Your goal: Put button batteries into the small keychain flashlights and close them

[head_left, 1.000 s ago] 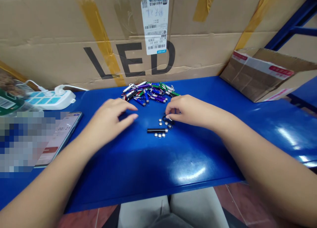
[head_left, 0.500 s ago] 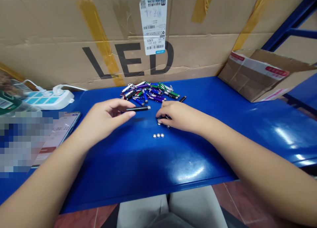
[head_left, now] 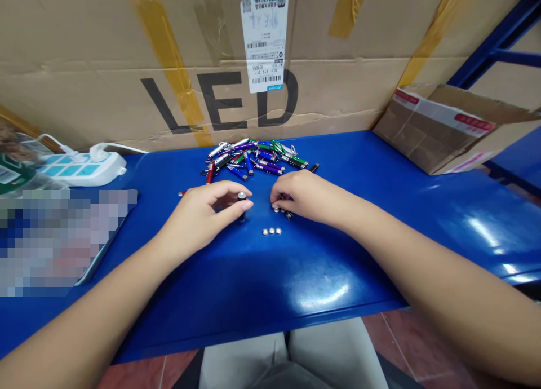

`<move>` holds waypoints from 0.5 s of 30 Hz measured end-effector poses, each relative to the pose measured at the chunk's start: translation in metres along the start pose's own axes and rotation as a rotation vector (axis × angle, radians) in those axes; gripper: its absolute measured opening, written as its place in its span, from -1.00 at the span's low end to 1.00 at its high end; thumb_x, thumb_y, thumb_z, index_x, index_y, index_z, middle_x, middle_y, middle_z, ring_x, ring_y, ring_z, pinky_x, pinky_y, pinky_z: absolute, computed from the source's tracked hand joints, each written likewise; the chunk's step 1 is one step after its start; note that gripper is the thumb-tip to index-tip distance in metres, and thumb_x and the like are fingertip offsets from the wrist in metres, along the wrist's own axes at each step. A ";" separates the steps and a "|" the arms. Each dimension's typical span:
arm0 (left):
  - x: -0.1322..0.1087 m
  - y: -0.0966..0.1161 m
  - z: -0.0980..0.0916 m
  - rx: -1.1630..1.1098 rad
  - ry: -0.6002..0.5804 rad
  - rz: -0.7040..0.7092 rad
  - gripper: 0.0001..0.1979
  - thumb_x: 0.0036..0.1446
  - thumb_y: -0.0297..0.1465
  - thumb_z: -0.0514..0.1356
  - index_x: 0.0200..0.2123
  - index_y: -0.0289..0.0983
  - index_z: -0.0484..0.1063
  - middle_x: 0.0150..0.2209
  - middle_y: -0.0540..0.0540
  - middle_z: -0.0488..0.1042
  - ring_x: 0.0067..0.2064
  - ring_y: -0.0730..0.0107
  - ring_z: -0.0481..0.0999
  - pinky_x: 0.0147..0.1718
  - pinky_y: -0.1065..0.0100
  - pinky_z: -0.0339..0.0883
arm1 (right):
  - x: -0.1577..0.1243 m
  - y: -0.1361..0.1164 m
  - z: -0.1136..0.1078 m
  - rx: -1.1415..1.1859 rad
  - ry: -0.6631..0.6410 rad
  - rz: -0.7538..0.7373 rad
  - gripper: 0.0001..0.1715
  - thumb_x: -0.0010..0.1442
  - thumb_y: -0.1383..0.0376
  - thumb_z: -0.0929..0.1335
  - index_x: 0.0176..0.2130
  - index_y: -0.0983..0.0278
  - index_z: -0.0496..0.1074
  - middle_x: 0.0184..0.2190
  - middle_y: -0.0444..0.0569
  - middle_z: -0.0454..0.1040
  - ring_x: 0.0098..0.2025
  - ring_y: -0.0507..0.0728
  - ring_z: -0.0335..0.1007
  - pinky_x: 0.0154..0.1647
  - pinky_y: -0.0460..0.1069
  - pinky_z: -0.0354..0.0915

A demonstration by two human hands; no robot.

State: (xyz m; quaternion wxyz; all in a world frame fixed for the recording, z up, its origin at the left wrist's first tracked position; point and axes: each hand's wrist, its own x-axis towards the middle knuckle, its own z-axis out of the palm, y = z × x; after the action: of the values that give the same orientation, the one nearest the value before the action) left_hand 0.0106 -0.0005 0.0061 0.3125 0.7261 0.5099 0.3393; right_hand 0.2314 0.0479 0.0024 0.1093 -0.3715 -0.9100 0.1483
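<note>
My left hand pinches a small black flashlight tube and holds it upright on the blue table, silver rim up. My right hand rests curled on the table just right of it, fingertips pinched on small silver button cells; what else sits under the fingers is hidden. Three more button cells lie in a row in front of both hands. Behind the hands is a pile of several coloured keychain flashlights. A red flashlight lies at the pile's left edge.
A large cardboard box marked LED stands along the table's back. A smaller open carton sits at the right. A white power strip lies at the left, with a blurred area in front of it.
My left hand picked the black tube off the table, carried it left, then stood it upright. My right hand slid slightly left onto the loose button cells.
</note>
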 end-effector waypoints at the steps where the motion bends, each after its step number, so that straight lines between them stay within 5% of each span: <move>1: 0.000 0.000 0.001 0.010 -0.001 0.005 -0.77 0.09 -0.20 0.30 -0.23 -0.19 0.58 -0.30 -0.06 0.63 -0.31 0.27 0.59 -0.30 0.37 0.45 | 0.000 0.000 0.000 0.012 0.016 -0.009 -0.83 0.10 0.53 0.40 -0.36 0.30 0.58 -0.37 -0.07 0.59 -0.30 0.05 0.47 -0.22 -0.07 0.28; 8: 0.001 0.000 0.009 -0.063 0.035 -0.052 -0.75 0.01 -0.22 0.36 -0.26 -0.22 0.63 -0.37 -0.06 0.62 -0.38 0.31 0.57 -0.37 0.40 0.43 | -0.005 -0.015 -0.001 0.233 0.499 -0.068 -0.90 0.17 0.37 0.42 -0.25 0.28 0.56 -0.31 -0.10 0.61 -0.37 0.01 0.46 -0.31 -0.08 0.30; 15: 0.000 0.001 0.014 -0.210 -0.034 -0.109 -0.71 -0.02 -0.22 0.39 -0.23 -0.24 0.62 -0.45 0.01 0.58 -0.47 0.46 0.50 -0.44 0.46 0.44 | -0.002 -0.019 0.009 0.281 0.638 -0.282 -0.98 0.18 0.36 0.42 -0.32 0.29 0.49 -0.36 -0.13 0.58 -0.39 -0.02 0.46 -0.39 -0.12 0.29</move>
State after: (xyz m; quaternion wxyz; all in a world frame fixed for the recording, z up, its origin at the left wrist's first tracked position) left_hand 0.0222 -0.0019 -0.0012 0.4135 0.6661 0.5049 0.3610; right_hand 0.2176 0.0312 0.0002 0.4564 -0.2512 -0.8433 0.1320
